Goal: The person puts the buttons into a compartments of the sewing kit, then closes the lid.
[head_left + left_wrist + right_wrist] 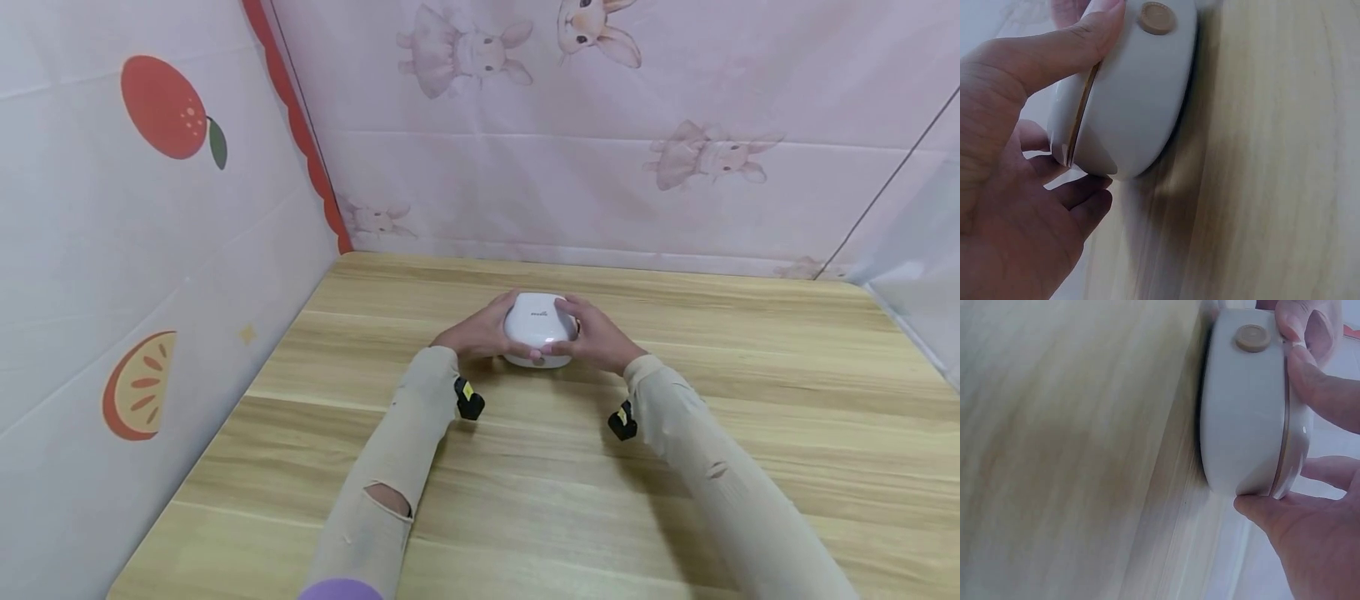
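A white, rounded, lidded appliance (534, 327) sits on the wooden table, with small dark lettering on top. A gold seam (1082, 112) runs between lid and base, and a round tan knob (1253, 338) is on the front of the base. My left hand (486, 332) holds its left side, thumb along the front by the seam and fingers curled round the side. From the right, my right hand (597, 335) holds it likewise, its thumb at the front seam close to the left thumb. Lid and base look together. The appliance's back is hidden in the wrist views.
The wood-grain table (525, 500) extends around the appliance. A white fabric wall (75, 250) with fruit prints borders the left, and a pink rabbit-print wall (570, 192) stands behind. Small black devices (470, 400) hang at both wrists. A purple shape (341, 590) shows at the bottom edge.
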Available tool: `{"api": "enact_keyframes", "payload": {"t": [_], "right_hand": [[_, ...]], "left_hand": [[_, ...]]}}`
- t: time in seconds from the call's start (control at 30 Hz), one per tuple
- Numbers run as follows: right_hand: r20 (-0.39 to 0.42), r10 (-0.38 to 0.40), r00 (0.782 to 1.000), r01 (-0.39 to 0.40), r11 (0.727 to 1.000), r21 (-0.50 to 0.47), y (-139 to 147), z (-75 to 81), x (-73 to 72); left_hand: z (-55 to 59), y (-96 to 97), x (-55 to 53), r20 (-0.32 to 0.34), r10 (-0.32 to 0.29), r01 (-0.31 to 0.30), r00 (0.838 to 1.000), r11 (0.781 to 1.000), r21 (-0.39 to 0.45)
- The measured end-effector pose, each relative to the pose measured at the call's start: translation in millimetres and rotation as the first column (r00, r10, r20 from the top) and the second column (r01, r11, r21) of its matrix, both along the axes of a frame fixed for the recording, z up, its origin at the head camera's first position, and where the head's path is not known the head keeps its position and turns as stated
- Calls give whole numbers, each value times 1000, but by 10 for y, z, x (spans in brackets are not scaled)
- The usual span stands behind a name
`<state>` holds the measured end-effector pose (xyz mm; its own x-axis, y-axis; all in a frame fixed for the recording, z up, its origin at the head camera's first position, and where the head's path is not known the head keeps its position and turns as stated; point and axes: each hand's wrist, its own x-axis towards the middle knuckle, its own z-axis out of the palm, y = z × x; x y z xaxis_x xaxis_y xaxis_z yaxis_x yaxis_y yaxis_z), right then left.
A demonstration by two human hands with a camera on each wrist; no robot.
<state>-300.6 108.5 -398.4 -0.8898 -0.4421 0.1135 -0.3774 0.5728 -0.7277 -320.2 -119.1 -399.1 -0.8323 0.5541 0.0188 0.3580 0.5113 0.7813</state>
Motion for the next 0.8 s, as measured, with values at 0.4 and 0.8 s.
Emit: {"api": "enact_keyframes", "payload": {"t": [0.4, 0.8], "right_hand": [[-27, -14, 1000, 15, 1000, 8, 4, -7, -4], [134, -74, 988, 93, 986, -138, 111, -30, -13]], "left_hand": [[-33, 14, -16, -18, -14, 14, 1000, 1000, 17], [-34, 14, 2, 41, 96, -97, 995, 995, 31]]}}
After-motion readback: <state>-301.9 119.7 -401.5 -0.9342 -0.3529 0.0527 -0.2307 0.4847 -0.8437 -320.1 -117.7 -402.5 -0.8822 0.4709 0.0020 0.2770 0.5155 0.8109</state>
